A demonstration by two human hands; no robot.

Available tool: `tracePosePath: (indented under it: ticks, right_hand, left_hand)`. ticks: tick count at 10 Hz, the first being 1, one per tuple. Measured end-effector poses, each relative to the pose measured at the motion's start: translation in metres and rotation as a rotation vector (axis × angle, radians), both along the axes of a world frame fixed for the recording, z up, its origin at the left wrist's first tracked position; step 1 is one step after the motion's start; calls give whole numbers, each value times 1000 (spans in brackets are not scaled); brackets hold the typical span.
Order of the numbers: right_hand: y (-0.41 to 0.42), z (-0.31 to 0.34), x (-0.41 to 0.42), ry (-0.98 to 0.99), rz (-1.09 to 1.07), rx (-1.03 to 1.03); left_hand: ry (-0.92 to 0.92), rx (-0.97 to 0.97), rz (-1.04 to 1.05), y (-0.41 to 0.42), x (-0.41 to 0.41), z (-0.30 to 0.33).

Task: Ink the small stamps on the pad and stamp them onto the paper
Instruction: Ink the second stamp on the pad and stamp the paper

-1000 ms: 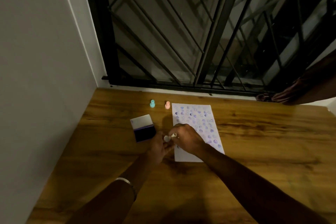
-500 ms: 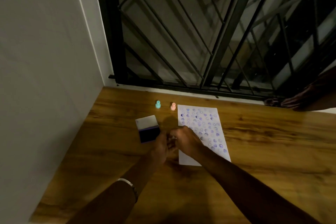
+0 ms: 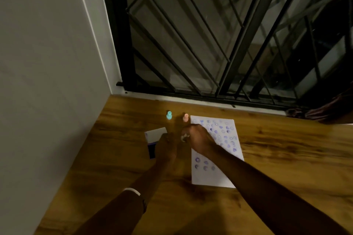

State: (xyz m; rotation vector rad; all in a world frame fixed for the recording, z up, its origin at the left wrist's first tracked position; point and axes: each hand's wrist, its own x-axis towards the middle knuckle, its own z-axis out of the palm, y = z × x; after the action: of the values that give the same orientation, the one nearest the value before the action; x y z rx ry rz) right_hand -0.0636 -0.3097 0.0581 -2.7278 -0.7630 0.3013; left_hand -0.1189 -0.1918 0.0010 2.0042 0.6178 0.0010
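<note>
A white paper sheet [image 3: 227,175] covered with several purple stamp marks lies on the wooden table. My right hand [image 3: 198,138] hovers over its upper left part, fingers closed on a small white stamp [image 3: 184,136]. My left hand [image 3: 167,146] rests on the ink pad [image 3: 152,149], covering most of it; the pad's white open lid [image 3: 155,133] stands out behind. A teal stamp [image 3: 169,115] and a pink stamp [image 3: 185,117] stand upright beyond the hands.
The wooden table [image 3: 277,158] meets a grey wall [image 3: 47,63] on the left and a black window grille [image 3: 210,44] at the back. Dark cloth [image 3: 321,114] lies at the far right edge.
My right hand has moved up and away from the paper's lower left toward the pink stamp, carrying the white stamp. My left hand has shifted onto the ink pad.
</note>
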Motion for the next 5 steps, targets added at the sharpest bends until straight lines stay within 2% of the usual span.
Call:
tracePosePath:
  ticks: [1,2,3,5]
  right_hand:
    - [7,4,27,7,-4,-22]
    - [17,5,54,9,-19,-16]
    - [29,2,78,-18,-17,-20]
    - [48,-18,111,-119,44,-62]
  left_hand:
    - [-206,53,148,23,-6,-4]
    - [-209,203,189,51,-6,-14]
    - [-225,313,131,71,-9,-24]
    - [-232,231,157,70,-11,-46]
